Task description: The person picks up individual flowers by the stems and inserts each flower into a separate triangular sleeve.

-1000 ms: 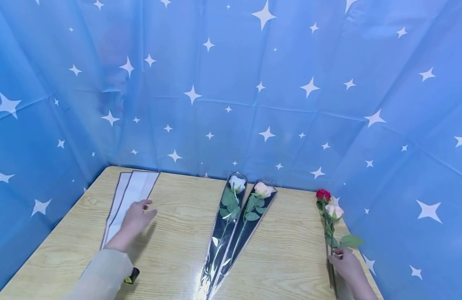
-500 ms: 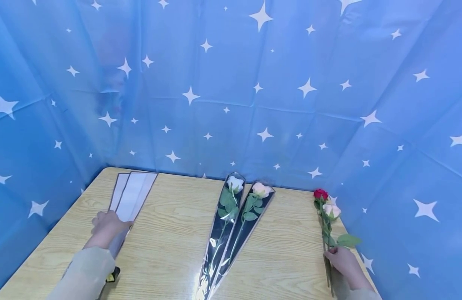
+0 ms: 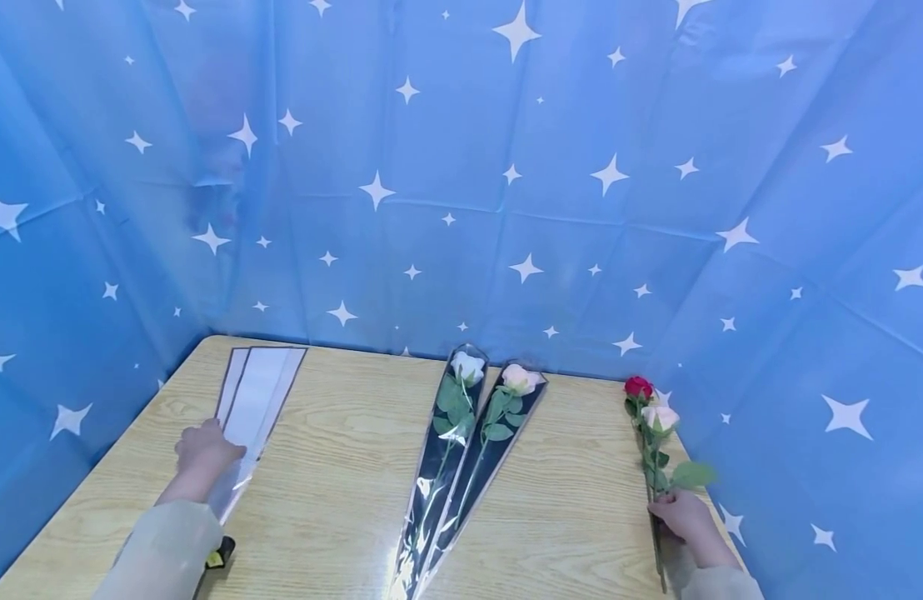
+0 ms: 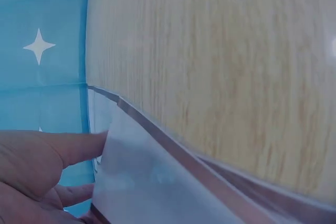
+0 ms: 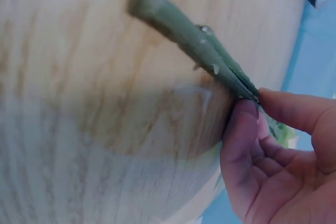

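Arms (image 3: 165,546) wide apart, left hand (image 3: 207,450) gripping, right hand (image 3: 685,514) pinching

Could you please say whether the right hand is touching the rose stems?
Touching: in the right wrist view, the right hand pinches the rose stems between thumb and finger.

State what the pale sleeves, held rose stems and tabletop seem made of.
Pale sleeves: likely glossy plastic film, by the glint. Rose stems: smooth green plastic or real plant; thorn-like nubs fit both. Tabletop: satin wood or laminate, by grain and glare.
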A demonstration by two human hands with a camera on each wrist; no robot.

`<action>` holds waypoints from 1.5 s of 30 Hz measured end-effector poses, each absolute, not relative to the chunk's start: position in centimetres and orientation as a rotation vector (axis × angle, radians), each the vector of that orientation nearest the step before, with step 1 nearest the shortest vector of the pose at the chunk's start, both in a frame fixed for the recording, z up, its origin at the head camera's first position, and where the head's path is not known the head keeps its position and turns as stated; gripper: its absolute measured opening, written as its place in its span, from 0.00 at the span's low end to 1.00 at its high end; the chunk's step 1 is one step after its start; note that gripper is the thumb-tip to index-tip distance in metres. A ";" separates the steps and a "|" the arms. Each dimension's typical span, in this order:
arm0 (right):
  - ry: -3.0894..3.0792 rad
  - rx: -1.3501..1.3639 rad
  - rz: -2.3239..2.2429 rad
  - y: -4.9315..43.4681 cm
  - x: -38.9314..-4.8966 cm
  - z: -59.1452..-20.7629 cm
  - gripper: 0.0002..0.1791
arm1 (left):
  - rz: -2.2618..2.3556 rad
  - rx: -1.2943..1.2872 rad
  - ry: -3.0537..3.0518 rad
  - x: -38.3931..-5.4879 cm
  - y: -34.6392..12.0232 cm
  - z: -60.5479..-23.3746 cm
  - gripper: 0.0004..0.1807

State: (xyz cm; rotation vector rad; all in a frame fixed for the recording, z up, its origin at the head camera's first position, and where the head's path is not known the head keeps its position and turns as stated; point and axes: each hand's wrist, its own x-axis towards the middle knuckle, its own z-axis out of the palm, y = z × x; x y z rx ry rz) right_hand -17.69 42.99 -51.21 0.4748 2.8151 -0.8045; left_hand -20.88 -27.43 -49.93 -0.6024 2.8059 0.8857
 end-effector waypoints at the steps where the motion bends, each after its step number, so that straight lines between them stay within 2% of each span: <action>1: 2.800 0.489 -0.832 43.0 -17.7 -51.2 0.11 | 0.909 -0.605 2.814 -20.9 -27.5 -49.9 0.37; 10: 2.624 0.606 -1.207 43.1 -17.2 -50.6 0.14 | 1.186 -0.713 2.724 -21.2 -28.4 -50.2 0.29; 21: 2.605 0.594 -1.343 42.6 -16.9 -48.7 0.13 | 1.454 -0.841 2.517 -21.3 -28.4 -49.7 0.28; 28: 2.731 0.519 -1.225 41.3 -17.1 -47.3 0.18 | 1.549 -0.889 2.428 -21.7 -28.5 -49.9 0.31; 35: 2.810 0.474 -1.178 39.7 -17.1 -46.7 0.16 | 1.671 -0.946 2.389 -22.0 -28.5 -50.2 0.33; 41: 2.827 0.443 -1.225 37.6 -17.1 -46.0 0.16 | 1.817 -0.899 2.318 -21.8 -28.2 -49.3 0.40; 45: 2.810 0.396 -1.277 35.9 -17.1 -45.7 0.17 | 1.992 -0.817 2.245 -21.8 -27.3 -48.4 0.40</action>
